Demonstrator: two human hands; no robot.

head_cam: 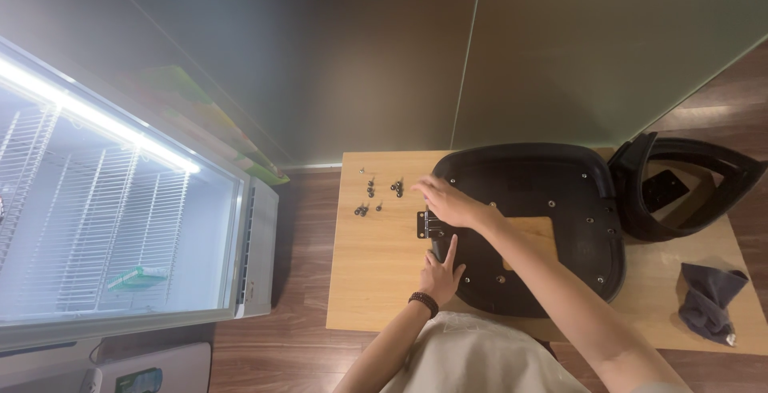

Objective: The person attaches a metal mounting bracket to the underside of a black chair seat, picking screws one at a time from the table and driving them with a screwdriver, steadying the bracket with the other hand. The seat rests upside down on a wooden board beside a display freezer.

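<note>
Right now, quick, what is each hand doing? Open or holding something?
Left hand: open, flat on the black chair seat, holding nothing.
Right hand: fingers curled at the small black bracket; grip cannot be told.

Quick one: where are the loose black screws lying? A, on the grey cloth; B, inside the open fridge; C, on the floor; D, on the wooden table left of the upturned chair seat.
D: the screws sit scattered on the bare wooden table, just left of the black chair seat, near the right hand.
</note>
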